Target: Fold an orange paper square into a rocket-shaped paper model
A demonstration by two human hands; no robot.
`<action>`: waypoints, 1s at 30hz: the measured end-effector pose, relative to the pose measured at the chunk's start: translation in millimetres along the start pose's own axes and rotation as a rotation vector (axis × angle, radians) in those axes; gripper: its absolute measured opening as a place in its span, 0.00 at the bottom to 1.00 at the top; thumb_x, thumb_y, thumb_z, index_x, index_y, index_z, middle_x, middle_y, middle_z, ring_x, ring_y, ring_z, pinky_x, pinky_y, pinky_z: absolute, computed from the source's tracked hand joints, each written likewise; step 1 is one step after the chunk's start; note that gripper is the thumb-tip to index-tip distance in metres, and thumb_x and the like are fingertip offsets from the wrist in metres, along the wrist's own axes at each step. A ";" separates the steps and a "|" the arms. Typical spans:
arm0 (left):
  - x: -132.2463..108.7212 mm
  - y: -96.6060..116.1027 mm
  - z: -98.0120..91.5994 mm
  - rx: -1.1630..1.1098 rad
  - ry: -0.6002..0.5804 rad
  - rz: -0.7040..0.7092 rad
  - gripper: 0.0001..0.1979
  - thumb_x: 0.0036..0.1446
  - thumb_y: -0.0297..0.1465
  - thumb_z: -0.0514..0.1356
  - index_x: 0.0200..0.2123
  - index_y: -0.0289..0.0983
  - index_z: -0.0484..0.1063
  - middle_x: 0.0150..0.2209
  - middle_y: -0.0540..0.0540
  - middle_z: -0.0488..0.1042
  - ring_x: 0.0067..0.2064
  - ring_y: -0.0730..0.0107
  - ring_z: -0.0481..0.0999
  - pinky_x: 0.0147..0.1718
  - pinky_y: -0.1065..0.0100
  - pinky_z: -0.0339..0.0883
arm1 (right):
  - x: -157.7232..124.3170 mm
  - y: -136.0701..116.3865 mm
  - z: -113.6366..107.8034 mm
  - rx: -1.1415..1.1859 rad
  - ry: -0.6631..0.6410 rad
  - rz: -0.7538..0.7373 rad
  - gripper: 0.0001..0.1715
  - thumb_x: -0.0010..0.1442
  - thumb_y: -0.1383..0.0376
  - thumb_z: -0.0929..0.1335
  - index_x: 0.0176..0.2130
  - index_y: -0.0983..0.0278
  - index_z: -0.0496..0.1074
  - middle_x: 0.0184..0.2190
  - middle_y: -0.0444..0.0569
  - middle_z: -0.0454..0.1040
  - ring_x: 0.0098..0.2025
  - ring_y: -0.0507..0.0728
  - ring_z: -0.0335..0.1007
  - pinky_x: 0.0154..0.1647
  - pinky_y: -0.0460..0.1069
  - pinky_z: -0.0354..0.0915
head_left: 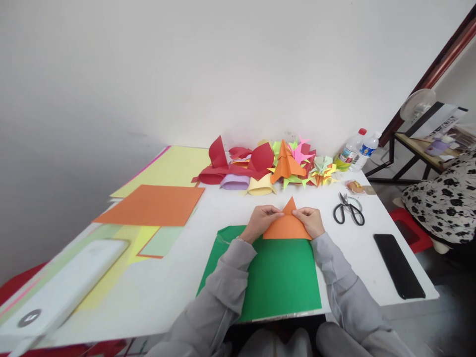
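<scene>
An orange sheet of paper (287, 229), folded to a point at its far end, lies partly over a green board (284, 277). My left hand (262, 221) pinches its left side near the point, thumb and fingers closed on it. On the opposite side my right hand (310, 221) grips the paper the same way, with its thumb close to the left one. Both hands rest low over the far edge of the green board. The underside of the paper is hidden.
Folded paper shapes, among them an orange paper plane (286, 166), stand along the wall. Scissors (348, 210), a black phone (399, 266) and two bottles (349, 149) lie or stand rightward. Leftward are an orange sheet (150, 206) and a long white device (70, 282). A person (442, 198) sits right.
</scene>
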State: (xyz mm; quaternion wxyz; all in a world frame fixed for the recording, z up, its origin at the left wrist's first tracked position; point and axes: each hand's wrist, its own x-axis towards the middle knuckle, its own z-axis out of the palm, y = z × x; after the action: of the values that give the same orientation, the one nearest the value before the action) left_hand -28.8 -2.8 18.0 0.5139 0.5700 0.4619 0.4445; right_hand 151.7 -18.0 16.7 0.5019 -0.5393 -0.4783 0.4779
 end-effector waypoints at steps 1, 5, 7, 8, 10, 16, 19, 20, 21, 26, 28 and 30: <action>0.1 0.1 0.0 0.002 -0.003 0.004 0.13 0.41 0.39 0.67 0.23 0.34 0.76 0.24 0.47 0.78 0.27 0.68 0.73 0.27 0.70 0.65 | 0.0 0.1 0.3 0.006 -0.004 -0.003 0.19 0.39 0.52 0.75 0.22 0.65 0.76 0.21 0.47 0.76 0.22 0.53 0.67 0.25 0.48 0.62; 0.7 0.5 0.4 -0.064 0.010 -0.001 0.16 0.39 0.39 0.68 0.30 0.34 0.74 0.23 0.49 0.76 0.26 0.71 0.73 0.27 0.70 0.66 | 0.2 0.2 1.9 0.065 -0.023 0.000 0.22 0.38 0.51 0.75 0.25 0.64 0.72 0.16 0.42 0.71 0.18 0.50 0.61 0.20 0.46 0.58; 0.7 1.0 0.4 -0.115 -0.001 -0.012 0.21 0.38 0.38 0.69 0.37 0.35 0.73 0.23 0.51 0.75 0.26 0.72 0.73 0.28 0.71 0.66 | 0.2 -0.2 2.5 0.091 -0.035 -0.005 0.22 0.38 0.51 0.75 0.25 0.64 0.69 0.13 0.38 0.67 0.16 0.48 0.56 0.19 0.45 0.55; 0.7 1.2 0.4 -0.132 -0.010 -0.018 0.23 0.38 0.37 0.70 0.39 0.35 0.72 0.22 0.52 0.75 0.26 0.72 0.73 0.29 0.71 0.66 | 0.1 -0.4 2.6 0.096 -0.041 -0.010 0.22 0.38 0.51 0.75 0.25 0.63 0.68 0.12 0.36 0.64 0.15 0.47 0.54 0.18 0.44 0.53; 0.3 1.5 0.7 -0.148 -0.029 -0.028 0.24 0.37 0.37 0.70 0.40 0.34 0.72 0.24 0.50 0.76 0.28 0.71 0.74 0.31 0.69 0.67 | 0.1 -0.7 2.6 0.101 -0.045 -0.020 0.21 0.39 0.52 0.75 0.25 0.63 0.68 0.11 0.35 0.62 0.14 0.46 0.51 0.17 0.44 0.50; -1.8 0.5 5.7 -0.186 -0.115 -0.116 0.25 0.32 0.38 0.72 0.36 0.32 0.77 0.33 0.42 0.80 0.36 0.59 0.78 0.38 0.61 0.71 | 0.3 0.1 1.4 0.098 -0.071 -0.031 0.22 0.40 0.51 0.75 0.26 0.63 0.67 0.14 0.37 0.65 0.16 0.47 0.54 0.19 0.45 0.53; -3.0 0.0 6.9 -0.173 -0.178 -0.116 0.21 0.39 0.42 0.68 0.34 0.33 0.79 0.31 0.44 0.80 0.36 0.58 0.78 0.36 0.61 0.71 | 0.3 0.1 0.8 0.062 -0.078 -0.030 0.22 0.41 0.50 0.74 0.26 0.63 0.67 0.13 0.37 0.64 0.16 0.47 0.54 0.19 0.45 0.53; -3.2 -0.1 6.9 -0.158 -0.177 -0.108 0.20 0.40 0.42 0.68 0.33 0.33 0.80 0.31 0.44 0.80 0.35 0.59 0.78 0.36 0.62 0.71 | 0.4 0.1 0.7 0.058 -0.078 -0.032 0.22 0.41 0.50 0.74 0.26 0.63 0.67 0.13 0.37 0.64 0.16 0.47 0.54 0.19 0.45 0.53; -3.3 -0.2 6.8 -0.142 -0.167 -0.100 0.19 0.41 0.42 0.67 0.32 0.34 0.80 0.30 0.45 0.80 0.34 0.59 0.78 0.35 0.63 0.71 | 0.4 0.2 0.7 0.059 -0.079 -0.035 0.22 0.41 0.50 0.74 0.26 0.63 0.67 0.14 0.37 0.64 0.16 0.47 0.54 0.19 0.45 0.54; -2.4 0.8 7.2 -0.080 -0.125 -0.060 0.15 0.42 0.42 0.66 0.28 0.35 0.80 0.27 0.48 0.80 0.31 0.62 0.76 0.30 0.67 0.69 | 0.9 1.3 0.9 0.036 -0.071 -0.059 0.22 0.42 0.49 0.73 0.26 0.62 0.66 0.13 0.36 0.62 0.16 0.47 0.53 0.19 0.44 0.53; -1.8 1.7 7.8 -0.068 -0.120 -0.043 0.15 0.42 0.42 0.66 0.26 0.35 0.80 0.25 0.50 0.78 0.30 0.64 0.75 0.29 0.68 0.67 | 0.9 1.5 0.9 0.014 -0.067 -0.070 0.22 0.43 0.49 0.73 0.26 0.62 0.66 0.13 0.36 0.63 0.16 0.47 0.54 0.19 0.45 0.53; -1.4 2.5 8.2 -0.068 -0.122 -0.045 0.14 0.42 0.42 0.66 0.25 0.35 0.80 0.23 0.51 0.77 0.29 0.65 0.74 0.28 0.69 0.66 | 0.9 1.5 0.8 0.005 -0.066 -0.074 0.22 0.43 0.49 0.73 0.26 0.62 0.66 0.14 0.37 0.64 0.17 0.48 0.55 0.20 0.45 0.54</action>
State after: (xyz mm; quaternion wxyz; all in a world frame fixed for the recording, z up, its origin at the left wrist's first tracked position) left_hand -20.8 -5.7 19.8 0.5702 0.5676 0.4270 0.4128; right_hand 151.0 -17.2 15.1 0.5045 -0.5040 -0.5130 0.4777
